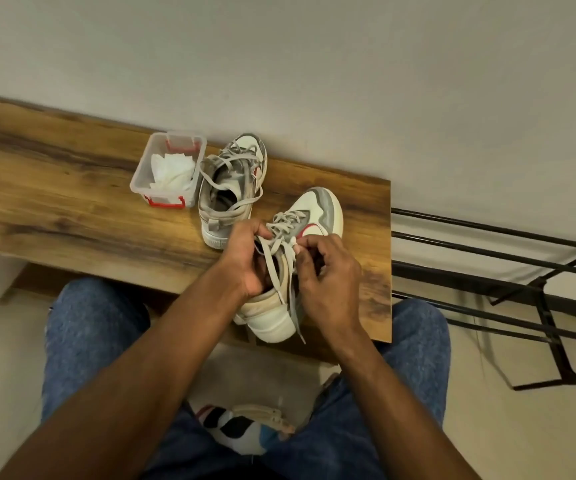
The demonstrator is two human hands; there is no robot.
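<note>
Two white and grey sneakers stand on a wooden table (72, 188). The near sneaker (317, 209) lies at the table's front right, its heel over the edge. My left hand (248, 258) grips the near sneaker's collar and tongue, fingers curled over the left side. My right hand (328, 271) pinches its grey lace (281, 271) near the top eyelets; the loose lace ends hang down past the heel. The far sneaker (231, 188) sits behind it with its laces loose and spread.
A clear plastic box (144, 171) with red clips, holding white tissue, stands left of the far sneaker. A black metal rack (521, 271) is on the floor to the right. My knees in blue jeans are below the table edge, with a sock and sandal between them.
</note>
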